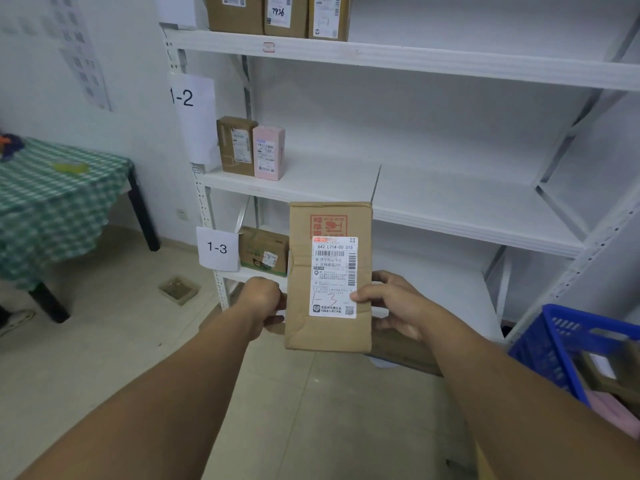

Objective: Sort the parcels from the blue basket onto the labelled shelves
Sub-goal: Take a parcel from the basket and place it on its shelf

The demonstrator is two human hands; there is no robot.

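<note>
Reaching forward from the bottom of the view, two bare forearms hold a brown cardboard parcel (329,216) upright in mid-air, above the tiled floor and in front of a white shelf unit (450,202). The left hand (263,303) grips the parcel's left edge with its fingers (273,320) curled round it. The right hand (391,306) pinches the right edge, with the thumb pressed on the front of the white shipping label and the other fingers behind. Handwritten on that label is "1-3".

Close by at the lower right stands the blue basket (568,344), holding brown and pink shapes too blurred to make out.

Beyond the hands, a paper sign (217,248) reading "1-3" marks the left end of the lower shelf. A brown box with green print (263,249) sits just beside it. One shelf up, a sign reading "1-2" (187,98) hangs on the left post. A brown box (236,145) and a pink box (268,152) stand upright and touching at that shelf's left end. On the top shelf, three brown boxes (277,15) stand side by side at the left end.

Off to the left, a bench (59,202) under a green checked cloth stands against the wall.
</note>
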